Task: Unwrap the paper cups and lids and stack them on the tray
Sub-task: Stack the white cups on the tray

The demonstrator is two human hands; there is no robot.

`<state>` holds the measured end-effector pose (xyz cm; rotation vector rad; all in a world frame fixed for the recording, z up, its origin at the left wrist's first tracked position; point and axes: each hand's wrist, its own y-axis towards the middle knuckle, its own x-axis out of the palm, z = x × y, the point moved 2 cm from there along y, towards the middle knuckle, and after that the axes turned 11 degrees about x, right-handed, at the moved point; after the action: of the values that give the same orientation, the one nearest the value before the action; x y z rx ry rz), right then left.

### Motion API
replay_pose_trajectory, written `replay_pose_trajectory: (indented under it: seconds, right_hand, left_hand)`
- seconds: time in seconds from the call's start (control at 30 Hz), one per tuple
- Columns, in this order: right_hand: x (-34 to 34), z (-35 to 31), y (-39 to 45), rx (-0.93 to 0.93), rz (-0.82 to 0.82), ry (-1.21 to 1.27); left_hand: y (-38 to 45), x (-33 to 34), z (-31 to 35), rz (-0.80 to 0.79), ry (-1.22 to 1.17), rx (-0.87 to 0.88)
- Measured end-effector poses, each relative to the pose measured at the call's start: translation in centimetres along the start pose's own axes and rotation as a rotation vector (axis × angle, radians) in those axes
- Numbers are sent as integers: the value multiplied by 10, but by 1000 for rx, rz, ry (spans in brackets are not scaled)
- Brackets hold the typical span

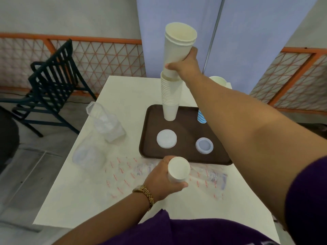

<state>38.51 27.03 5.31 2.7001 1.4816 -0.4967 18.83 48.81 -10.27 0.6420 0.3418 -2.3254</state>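
A brown tray (185,156) lies on the white table. A tall stack of cream paper cups (170,98) stands at the tray's far left. My right hand (185,65) grips a short set of nested cups (177,45) whose base sits in the top of that stack. My left hand (164,179) holds another small cup stack (178,169) above the table's near side, just in front of the tray. Two piles of white lids (166,140) (204,145) rest on the tray. A blue-striped cup (201,117) shows behind my right forearm.
Empty clear plastic wrappers (106,122) (88,156) lie left of the tray. A printed wrapper (208,175) lies flat in front of it. Another cream cup stack (218,81) is at the table's far right. A dark chair (53,80) stands to the left.
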Motion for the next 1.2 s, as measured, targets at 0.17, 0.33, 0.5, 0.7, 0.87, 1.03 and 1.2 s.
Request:
replay_pose_trajectory:
  seconds: [0.17, 0.33, 0.5, 0.7, 0.87, 1.03, 1.2]
  right_hand:
    - [9, 16, 16, 82, 11, -152]
    - [4, 55, 1, 183, -76, -104]
    - [1, 73, -29, 210, -56, -145]
    - [-4, 71, -83, 100, -230, -482]
    - [-9, 76, -132, 69, -496, -780]
    - [-13, 66, -179, -33, -567, -1018]
    - [-2, 59, -229, -363, -484, -1517]
  left_hand:
    - [-1, -2, 1, 4, -1, -3]
    - [-1, -2, 0, 4, -5, 5]
    - [-1, 0, -7, 9, -26, 0]
    - [0, 2, -5, 3, -74, -9]
    - [-2, 2, -4, 9, -94, 2]
    - [-12, -2, -13, -11, -104, -27]
    - [-31, -13, -33, 9, -57, -74]
